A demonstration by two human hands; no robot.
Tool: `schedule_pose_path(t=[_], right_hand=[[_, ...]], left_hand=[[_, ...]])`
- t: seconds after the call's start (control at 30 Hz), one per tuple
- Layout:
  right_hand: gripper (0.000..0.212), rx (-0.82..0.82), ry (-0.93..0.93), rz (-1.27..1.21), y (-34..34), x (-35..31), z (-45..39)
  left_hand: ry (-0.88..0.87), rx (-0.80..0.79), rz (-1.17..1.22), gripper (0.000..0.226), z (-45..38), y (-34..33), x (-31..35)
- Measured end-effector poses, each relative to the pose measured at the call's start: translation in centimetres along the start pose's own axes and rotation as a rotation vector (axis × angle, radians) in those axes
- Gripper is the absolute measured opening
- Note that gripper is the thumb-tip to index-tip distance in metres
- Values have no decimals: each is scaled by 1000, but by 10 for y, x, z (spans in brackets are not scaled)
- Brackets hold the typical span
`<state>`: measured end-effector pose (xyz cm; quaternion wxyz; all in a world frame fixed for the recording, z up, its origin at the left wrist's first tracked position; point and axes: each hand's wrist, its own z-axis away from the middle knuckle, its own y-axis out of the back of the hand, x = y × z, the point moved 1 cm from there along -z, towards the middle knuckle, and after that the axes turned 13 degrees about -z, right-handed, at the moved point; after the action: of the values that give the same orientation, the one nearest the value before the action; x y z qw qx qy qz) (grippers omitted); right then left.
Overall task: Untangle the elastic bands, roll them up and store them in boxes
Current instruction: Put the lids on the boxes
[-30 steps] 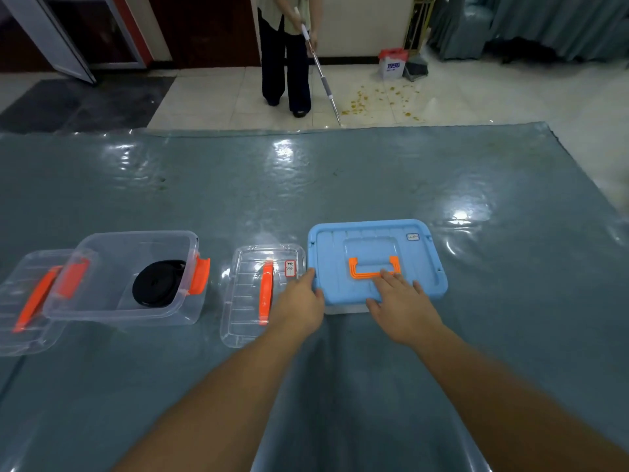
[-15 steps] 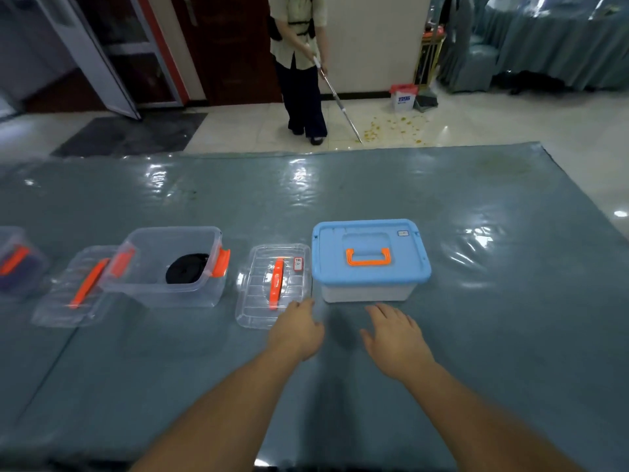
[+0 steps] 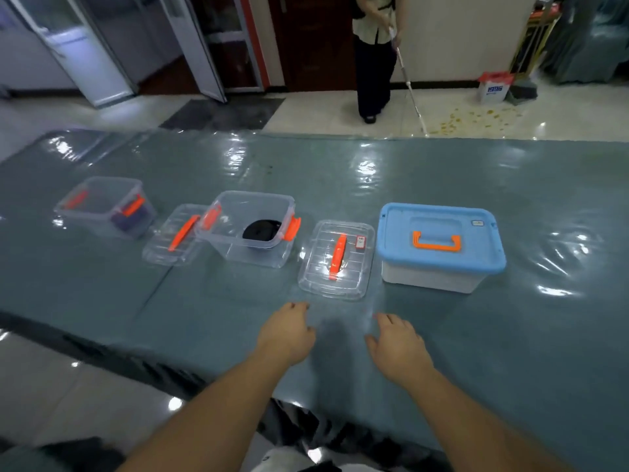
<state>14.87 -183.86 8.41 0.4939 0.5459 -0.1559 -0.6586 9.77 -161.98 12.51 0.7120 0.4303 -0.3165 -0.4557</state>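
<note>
Head view, hands: the left hand (image 3: 287, 335) and right hand (image 3: 398, 345) hover low over the table (image 3: 476, 352) side by side, a gap between them, both well short of the boxes.
Fingers: loosely spread and relaxed on both hands, holding nothing; I cannot tell whether the tips touch the table cover.
Elastic band: a rolled black band (image 3: 261, 229) lies on the floor of the open clear box (image 3: 252, 229), toward its right end.
Lids: one clear lid (image 3: 335, 260) with an orange handle lies flat just right of that box, its long axis running away from the person; another clear lid (image 3: 175, 235) leans against the box's left side.
Other boxes: the blue-lidded box (image 3: 439, 245) stands closed at the right; a further clear box (image 3: 105, 207) with something dark inside sits far left.
Key relation: the flat lid lies straight ahead of the gap between the hands, slightly nearer the left hand; the open box is ahead and left, so the left hand has the shorter reach to it.
Likely step: my guess is the lid goes onto the open box next, a move leftward across a short gap.
Background: a person with a long-handled tool stands on the tiled floor beyond the table.
</note>
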Motion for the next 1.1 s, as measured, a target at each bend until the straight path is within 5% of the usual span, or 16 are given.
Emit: schedule_pose_path(t=[0.4,0.67,1.1], right_hand=[[49,-28,13,71,-83,-152,-71],[38,40,-147,-75,-143,-247,-105],[45,130,-280,-158,-173,-268,-117]], left_hand=[[9,80,17,52,-55,24,-167],[-92,-42,18,48,-105,14,-274],[-221,-117,-70,51,-148,9,-307]])
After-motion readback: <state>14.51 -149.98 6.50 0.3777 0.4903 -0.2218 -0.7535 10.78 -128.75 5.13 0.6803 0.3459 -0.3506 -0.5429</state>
